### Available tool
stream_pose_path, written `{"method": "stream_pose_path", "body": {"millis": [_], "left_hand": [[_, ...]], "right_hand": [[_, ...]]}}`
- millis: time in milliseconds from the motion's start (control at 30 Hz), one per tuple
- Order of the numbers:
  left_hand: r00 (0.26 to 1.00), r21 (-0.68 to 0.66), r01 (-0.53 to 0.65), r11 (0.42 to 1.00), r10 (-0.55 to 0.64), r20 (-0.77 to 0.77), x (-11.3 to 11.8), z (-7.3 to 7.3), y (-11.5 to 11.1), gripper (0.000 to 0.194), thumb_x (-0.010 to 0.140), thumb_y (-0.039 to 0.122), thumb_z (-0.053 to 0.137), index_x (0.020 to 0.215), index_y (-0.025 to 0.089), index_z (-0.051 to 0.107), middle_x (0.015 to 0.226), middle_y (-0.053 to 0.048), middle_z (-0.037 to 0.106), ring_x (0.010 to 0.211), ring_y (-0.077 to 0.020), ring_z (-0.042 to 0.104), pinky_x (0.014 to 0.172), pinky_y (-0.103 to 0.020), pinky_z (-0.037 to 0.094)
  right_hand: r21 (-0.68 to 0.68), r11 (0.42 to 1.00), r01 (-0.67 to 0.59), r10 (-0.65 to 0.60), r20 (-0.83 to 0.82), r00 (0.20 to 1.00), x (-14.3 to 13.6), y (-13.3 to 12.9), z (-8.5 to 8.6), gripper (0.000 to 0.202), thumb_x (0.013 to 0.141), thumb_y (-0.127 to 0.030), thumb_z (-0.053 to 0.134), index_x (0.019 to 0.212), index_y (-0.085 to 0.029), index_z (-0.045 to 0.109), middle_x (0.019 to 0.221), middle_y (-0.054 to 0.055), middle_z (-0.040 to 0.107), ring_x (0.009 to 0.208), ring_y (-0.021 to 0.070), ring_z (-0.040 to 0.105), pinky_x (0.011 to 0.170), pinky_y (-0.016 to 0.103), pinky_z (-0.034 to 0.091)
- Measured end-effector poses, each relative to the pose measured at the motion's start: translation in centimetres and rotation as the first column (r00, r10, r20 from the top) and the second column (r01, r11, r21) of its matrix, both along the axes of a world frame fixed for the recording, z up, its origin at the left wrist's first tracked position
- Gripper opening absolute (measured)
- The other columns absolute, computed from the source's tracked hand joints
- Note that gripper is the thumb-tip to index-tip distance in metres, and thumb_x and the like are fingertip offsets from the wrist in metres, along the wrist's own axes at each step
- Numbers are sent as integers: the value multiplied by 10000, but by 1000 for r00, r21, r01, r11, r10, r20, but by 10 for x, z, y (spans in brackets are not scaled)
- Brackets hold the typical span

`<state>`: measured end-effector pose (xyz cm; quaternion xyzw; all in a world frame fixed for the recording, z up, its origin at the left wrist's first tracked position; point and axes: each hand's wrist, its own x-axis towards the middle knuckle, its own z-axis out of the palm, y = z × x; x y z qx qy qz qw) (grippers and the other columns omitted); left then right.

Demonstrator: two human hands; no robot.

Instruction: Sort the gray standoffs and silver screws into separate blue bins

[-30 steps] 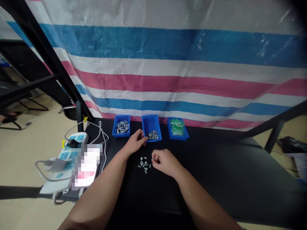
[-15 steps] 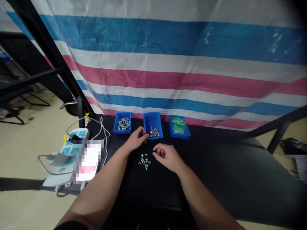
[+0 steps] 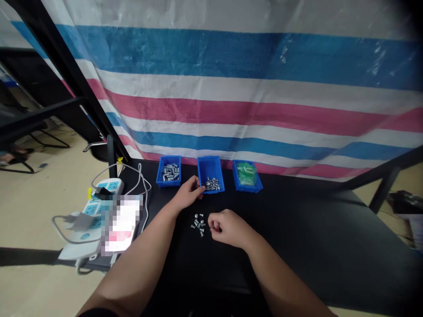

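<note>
My left hand [image 3: 191,192] is closed on the near left corner of the middle blue bin [image 3: 209,165]. Silver screws [image 3: 212,184] lie at the near end of that bin. Just in front of it, a small loose pile of screws [image 3: 198,223] is spread on the black table [image 3: 297,246]. At the pile's right side is my right hand [image 3: 228,227], its fingers curled and thumb pressed in. Whatever its fingertips hold, if anything, is too small to make out.
A blue bin [image 3: 160,178] of metal cylinders stands left, another [image 3: 254,188] with green-wrapped pieces right. A power strip [image 3: 114,186], cables and a lit phone [image 3: 124,224] occupy the table's left end. A striped sheet [image 3: 231,110] hangs behind.
My right hand has come slightly nearer to me, to the right edge of the screw pile, and its fingers have curled closed. My left hand stays on the bin corner.
</note>
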<state>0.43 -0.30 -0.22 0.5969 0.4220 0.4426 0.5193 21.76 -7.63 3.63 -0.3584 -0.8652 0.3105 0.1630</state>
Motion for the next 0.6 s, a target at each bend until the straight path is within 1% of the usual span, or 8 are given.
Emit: {"method": "stream_pose_path", "body": {"millis": [33,100,167,233,300,367,433,600], "left_hand": [[1000,-5,0,1000,0,1,0,0,0,316,887,413,658,899,195,429,792,31,533,630,-113,622,598,-233,493],[1000,-6,4,1000,-4,9,0,0,0,319,885,415,660,898,194,431,790,31,531,633,-113,620,608,-239,503],[1000,-3,6,1000,-6,19,0,-1,0,316,882,417,662,908,192,442,801,29,533,640,-112,619,619,-246,514],[1000,-4,6,1000,-6,28,1,-1,1,314,881,418,664,915,190,451,813,25,534,644,-112,617,624,-252,522],[1000,-4,7,1000,-6,25,1,-1,1,310,883,416,661,915,190,452,813,25,533,644,-114,619,618,-250,518],[1000,3,5,1000,-5,14,0,-1,1,307,887,412,659,912,191,447,806,27,531,643,-114,623,612,-241,508],[1000,12,3,1000,-3,-2,0,-1,1,304,891,410,654,915,193,443,802,28,534,642,-113,628,608,-233,496],[1000,0,-9,1000,9,-6,0,0,1,317,883,424,660,909,196,441,801,28,531,635,-113,628,602,-230,498]], "right_hand": [[-9,1000,22,-23,-59,998,0,2,0,139,746,-75,629,739,-211,600,561,-77,581,496,82,513,549,215,385],[-11,990,139,-137,-247,959,0,7,-2,118,807,-113,617,854,-218,647,679,-40,642,564,100,571,577,217,448],[-14,954,299,-273,-447,852,-2,12,-3,224,864,-169,609,1078,-220,653,919,30,703,720,135,648,651,242,517],[-8,918,397,-338,-540,771,-4,15,-3,325,886,-201,609,1211,-217,613,1077,77,685,791,152,661,673,261,539],[46,923,382,-311,-498,810,-5,14,-3,271,887,-198,611,1156,-215,641,1007,61,668,705,134,618,629,257,515],[102,951,291,-235,-372,898,-4,11,-2,180,874,-182,623,1042,-218,677,864,19,632,634,120,554,612,257,477],[116,972,203,-170,-244,955,-4,7,0,171,859,-169,642,1014,-226,688,810,-1,614,648,123,541,639,261,459],[95,989,109,-105,-46,993,-10,2,1,234,864,-190,663,1089,-248,696,851,-6,654,764,147,597,718,266,459]]}}
